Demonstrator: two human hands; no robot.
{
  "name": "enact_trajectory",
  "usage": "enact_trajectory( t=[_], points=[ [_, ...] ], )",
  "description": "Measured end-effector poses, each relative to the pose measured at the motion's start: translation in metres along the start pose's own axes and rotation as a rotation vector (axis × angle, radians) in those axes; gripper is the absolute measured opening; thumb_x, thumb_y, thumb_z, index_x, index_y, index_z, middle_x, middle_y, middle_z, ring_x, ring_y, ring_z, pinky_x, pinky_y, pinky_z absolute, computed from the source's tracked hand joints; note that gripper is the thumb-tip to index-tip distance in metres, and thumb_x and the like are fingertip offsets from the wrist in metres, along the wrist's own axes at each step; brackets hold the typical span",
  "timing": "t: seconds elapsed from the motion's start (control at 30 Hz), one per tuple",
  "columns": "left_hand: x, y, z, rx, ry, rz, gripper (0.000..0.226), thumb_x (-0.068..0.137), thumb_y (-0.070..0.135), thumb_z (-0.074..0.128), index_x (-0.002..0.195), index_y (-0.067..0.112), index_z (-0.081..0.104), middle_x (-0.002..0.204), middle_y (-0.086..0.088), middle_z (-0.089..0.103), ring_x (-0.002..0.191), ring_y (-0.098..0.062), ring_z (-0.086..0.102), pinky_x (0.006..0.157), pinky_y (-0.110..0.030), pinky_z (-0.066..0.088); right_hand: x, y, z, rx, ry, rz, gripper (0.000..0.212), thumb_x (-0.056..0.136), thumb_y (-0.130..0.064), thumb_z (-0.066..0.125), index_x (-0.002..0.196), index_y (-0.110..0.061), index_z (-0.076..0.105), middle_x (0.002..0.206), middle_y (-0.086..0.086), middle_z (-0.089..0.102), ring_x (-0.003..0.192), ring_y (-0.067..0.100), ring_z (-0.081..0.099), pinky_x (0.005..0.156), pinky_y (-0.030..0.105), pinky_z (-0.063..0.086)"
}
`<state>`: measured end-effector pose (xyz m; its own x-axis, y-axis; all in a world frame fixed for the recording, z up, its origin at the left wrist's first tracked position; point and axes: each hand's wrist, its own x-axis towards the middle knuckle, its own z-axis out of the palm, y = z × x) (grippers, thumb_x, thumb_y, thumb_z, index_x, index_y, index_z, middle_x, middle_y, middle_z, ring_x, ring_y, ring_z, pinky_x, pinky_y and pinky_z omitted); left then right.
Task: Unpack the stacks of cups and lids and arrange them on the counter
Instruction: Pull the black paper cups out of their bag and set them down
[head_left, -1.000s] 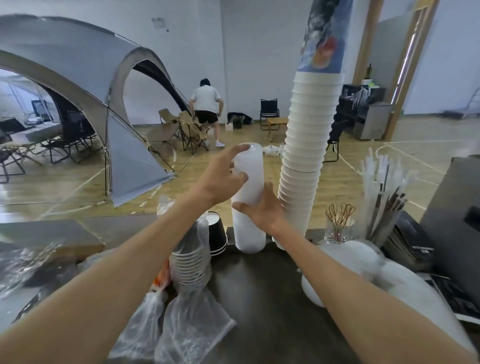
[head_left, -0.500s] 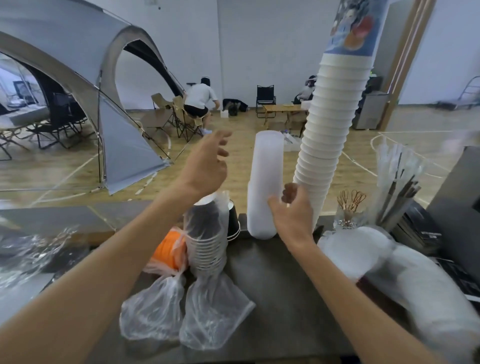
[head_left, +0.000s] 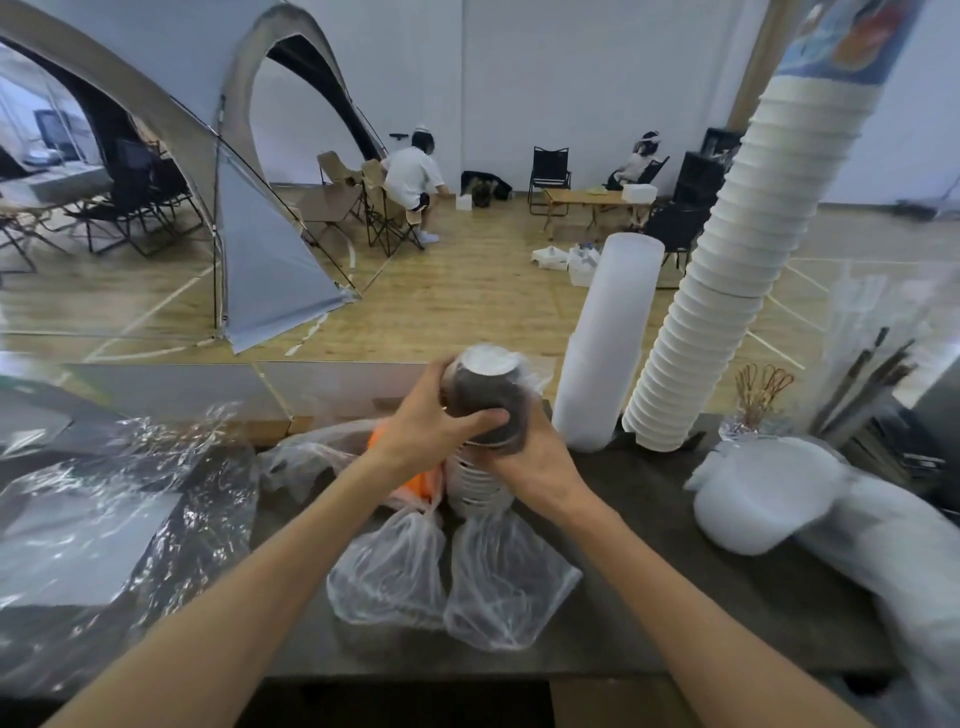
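Two hands grip a stack of dark cups (head_left: 485, 410) at the middle of the counter (head_left: 649, 587), the stack standing upside down and partly sheathed in a clear bag (head_left: 506, 577). From 9 o'clock the left hand (head_left: 434, 423) wraps the top cup, fingers curled over its wall, thumb across the near side. From 5 o'clock the right hand (head_left: 535, 462) clasps the stack just below, fingers closed round the far side, where their tips are hidden. White rims of the lower cups show between the hands and the bag, which spreads crumpled toward 6 o'clock.

At 7 o'clock of the stack lies a second bag (head_left: 389, 577), touching the first. An orange thing (head_left: 415, 480) sits in plastic just behind the left wrist. At 2 o'clock stands a frosted lid stack (head_left: 608, 343), upright, and just beside it at 3 o'clock a tall white cup stack (head_left: 727, 291) leans right. Near 3 o'clock lie more white lids (head_left: 753, 499) in wrap, blurred. Loose film (head_left: 104, 519) covers the counter at 9 o'clock. Beyond the counter stand a tent (head_left: 260, 249) and chairs (head_left: 548, 176).
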<state>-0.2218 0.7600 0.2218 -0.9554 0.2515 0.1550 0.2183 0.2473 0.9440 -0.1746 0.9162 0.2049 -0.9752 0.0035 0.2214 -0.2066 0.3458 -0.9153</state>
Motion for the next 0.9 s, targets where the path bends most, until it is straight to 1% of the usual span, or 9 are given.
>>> enact_trajectory(
  t=[0.13, 0.27, 0.37, 0.47, 0.57, 0.63, 0.7, 0.83, 0.9],
  points=[
    [0.000, 0.000, 0.007, 0.019, 0.024, 0.087, 0.076, 0.067, 0.035, 0.090, 0.132, 0.026, 0.051, 0.121, 0.008, 0.067, 0.111, -0.006, 0.065, 0.099, -0.041, 0.055, -0.009, 0.006, -0.001, 0.010, 0.042, 0.044, 0.068, 0.072, -0.022, 0.090, 0.125, -0.041, 0.051, 0.118, -0.017, 0.067, 0.105, -0.010, 0.064, 0.086, 0.010, 0.050],
    [0.001, 0.014, 0.011, -0.046, 0.029, 0.114, 0.056, 0.073, 0.038, 0.086, 0.122, 0.034, 0.059, 0.115, 0.007, 0.070, 0.107, -0.007, 0.068, 0.095, -0.040, 0.057, -0.014, 0.003, -0.008, 0.030, 0.091, 0.070, 0.068, 0.072, -0.019, 0.091, 0.123, -0.042, 0.052, 0.119, -0.014, 0.069, 0.108, -0.007, 0.065, 0.091, 0.014, 0.052],
    [-0.002, 0.028, 0.016, -0.028, 0.023, 0.185, 0.050, 0.084, 0.023, 0.080, 0.130, 0.023, 0.059, 0.110, 0.022, 0.063, 0.098, 0.008, 0.065, 0.086, -0.017, 0.055, -0.022, 0.003, -0.011, 0.039, 0.120, 0.100, 0.063, 0.074, -0.021, 0.090, 0.115, -0.050, 0.052, 0.113, -0.021, 0.068, 0.103, -0.013, 0.064, 0.083, 0.006, 0.049],
    [-0.006, 0.033, 0.021, 0.121, 0.018, 0.264, 0.020, 0.090, 0.019, 0.074, 0.109, 0.021, 0.067, 0.095, 0.023, 0.062, 0.087, 0.018, 0.059, 0.074, -0.001, 0.041, -0.039, 0.017, -0.013, 0.015, 0.116, 0.169, 0.066, 0.077, -0.036, 0.087, 0.130, -0.045, 0.049, 0.119, -0.022, 0.065, 0.112, -0.007, 0.061, 0.090, 0.012, 0.051],
    [-0.007, 0.032, 0.017, 0.187, 0.041, 0.274, 0.013, 0.093, 0.030, 0.070, 0.102, 0.021, 0.073, 0.092, 0.006, 0.064, 0.084, 0.008, 0.059, 0.076, -0.010, 0.047, -0.067, 0.042, -0.010, -0.048, 0.135, 0.300, 0.092, 0.073, -0.051, 0.087, 0.149, -0.033, 0.038, 0.137, -0.014, 0.057, 0.127, 0.005, 0.054, 0.106, 0.031, 0.049],
    [-0.004, 0.026, 0.013, 0.169, 0.065, 0.271, 0.014, 0.094, 0.033, 0.067, 0.096, 0.021, 0.075, 0.093, -0.002, 0.063, 0.087, -0.006, 0.060, 0.084, -0.031, 0.054, -0.087, 0.057, -0.005, -0.095, 0.162, 0.397, 0.101, 0.072, -0.055, 0.085, 0.155, -0.027, 0.034, 0.145, -0.008, 0.049, 0.133, 0.011, 0.049, 0.110, 0.036, 0.046],
    [-0.004, 0.022, 0.012, 0.110, 0.104, 0.262, 0.018, 0.097, 0.032, 0.064, 0.090, 0.019, 0.074, 0.092, -0.003, 0.059, 0.088, -0.013, 0.058, 0.084, -0.039, 0.055, -0.099, 0.067, -0.002, -0.113, 0.174, 0.417, 0.089, 0.079, -0.048, 0.082, 0.152, -0.023, 0.038, 0.140, -0.011, 0.049, 0.130, 0.010, 0.049, 0.109, 0.033, 0.047],
    [-0.012, 0.021, 0.015, 0.096, 0.246, 0.251, 0.027, 0.101, 0.028, 0.056, 0.086, 0.011, 0.070, 0.093, -0.009, 0.055, 0.082, -0.011, 0.052, 0.074, -0.018, 0.046, -0.097, 0.070, 0.001, -0.132, 0.173, 0.362, 0.040, 0.090, -0.022, 0.075, 0.125, -0.033, 0.057, 0.119, -0.016, 0.060, 0.112, 0.001, 0.060, 0.100, 0.024, 0.052],
    [-0.011, 0.017, 0.010, 0.104, 0.397, 0.204, 0.030, 0.104, 0.030, 0.052, 0.084, 0.011, 0.065, 0.094, -0.011, 0.058, 0.081, -0.015, 0.051, 0.072, -0.020, 0.041, -0.096, 0.072, -0.001, -0.179, 0.193, 0.316, 0.031, 0.093, -0.017, 0.071, 0.117, -0.033, 0.060, 0.111, -0.018, 0.061, 0.104, -0.004, 0.060, 0.092, 0.017, 0.052]
  ],
)
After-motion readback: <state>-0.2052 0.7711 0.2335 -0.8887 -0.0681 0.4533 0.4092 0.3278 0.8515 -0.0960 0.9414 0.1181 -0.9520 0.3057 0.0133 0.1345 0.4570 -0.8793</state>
